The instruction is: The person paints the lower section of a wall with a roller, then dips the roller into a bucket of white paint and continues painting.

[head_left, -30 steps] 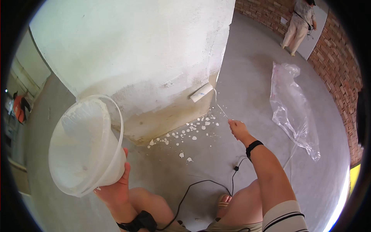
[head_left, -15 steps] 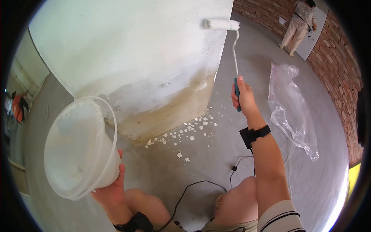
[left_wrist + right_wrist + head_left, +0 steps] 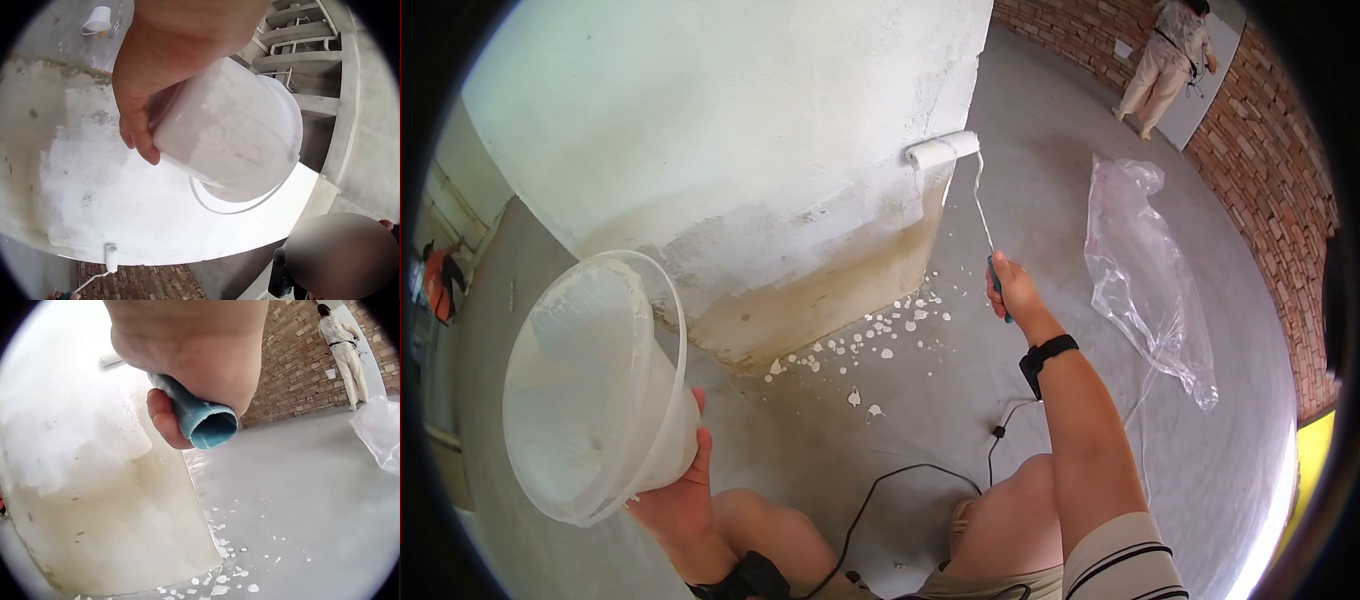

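In the head view a paint roller (image 3: 943, 150) lies against the wall (image 3: 750, 110) near its right edge, its thin frame running down to my right hand (image 3: 1018, 292). That hand grips the blue-green handle (image 3: 206, 422), whose hollow end shows in the right wrist view. My left hand (image 3: 680, 500) holds a translucent white bucket (image 3: 670, 420) by its lower side, tilted with its mouth toward the upper left. A whitish film coats the bucket's inside, and its loop handle (image 3: 682, 330) hangs at the right. Low on the wall, a tan strip (image 3: 800, 320) shows beneath the white.
White paint drops (image 3: 886, 353) spot the grey floor by the wall's foot. Clear plastic sheeting (image 3: 1145, 270) lies to the right, and a black cable (image 3: 870, 490) crosses near my legs. A person (image 3: 1170, 60) stands by the brick wall (image 3: 1265, 190); another (image 3: 442, 283) is far left.
The roller rose from the wall's lower right to high near the edge, then came partway down. My right hand moved with it. The bucket has shifted slightly left, still in my left hand.
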`<state>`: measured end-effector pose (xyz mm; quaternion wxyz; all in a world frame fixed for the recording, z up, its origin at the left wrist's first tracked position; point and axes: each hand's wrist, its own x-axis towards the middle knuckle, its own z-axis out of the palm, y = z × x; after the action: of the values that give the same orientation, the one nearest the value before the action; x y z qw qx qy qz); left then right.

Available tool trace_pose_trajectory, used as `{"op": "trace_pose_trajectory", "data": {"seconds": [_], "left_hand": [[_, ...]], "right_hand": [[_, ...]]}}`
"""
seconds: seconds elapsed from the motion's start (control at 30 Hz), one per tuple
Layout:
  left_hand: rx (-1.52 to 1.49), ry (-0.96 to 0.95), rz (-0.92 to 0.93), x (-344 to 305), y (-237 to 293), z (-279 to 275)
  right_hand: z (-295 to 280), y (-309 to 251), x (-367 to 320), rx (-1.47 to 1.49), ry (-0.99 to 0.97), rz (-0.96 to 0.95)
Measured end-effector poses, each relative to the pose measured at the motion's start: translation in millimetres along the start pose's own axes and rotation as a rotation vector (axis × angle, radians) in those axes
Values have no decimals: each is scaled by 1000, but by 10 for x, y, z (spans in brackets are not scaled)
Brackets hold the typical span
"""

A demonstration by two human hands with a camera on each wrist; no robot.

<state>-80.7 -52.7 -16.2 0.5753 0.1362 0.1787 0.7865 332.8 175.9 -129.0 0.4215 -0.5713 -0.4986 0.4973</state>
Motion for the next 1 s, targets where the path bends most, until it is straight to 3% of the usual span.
{"op": "trace_pose_trajectory", "data": {"seconds": [0.23,0.43,0.63,0.77,0.87,1.0], "left_hand": [[-24,-14,-20,23,-21,24],[-39,-44,-33,40,-35,0],[-64,-37,-46,24,-64,14],[-29,-33,-40,-6,-77,60],[-27,-31,-23,-30,-47,60],[-23,-8,8,-23,-21,53]], "right_hand": [[-184,474,-34,-203,-23,156],[-263,536,-99,-371,12,367],[-290,464,-143,-449,-13,446],[-516,415,-202,-453,-57,428],[-608,319,-176,-240,40,156],[-336,-242,-124,72,59,-22]]}}
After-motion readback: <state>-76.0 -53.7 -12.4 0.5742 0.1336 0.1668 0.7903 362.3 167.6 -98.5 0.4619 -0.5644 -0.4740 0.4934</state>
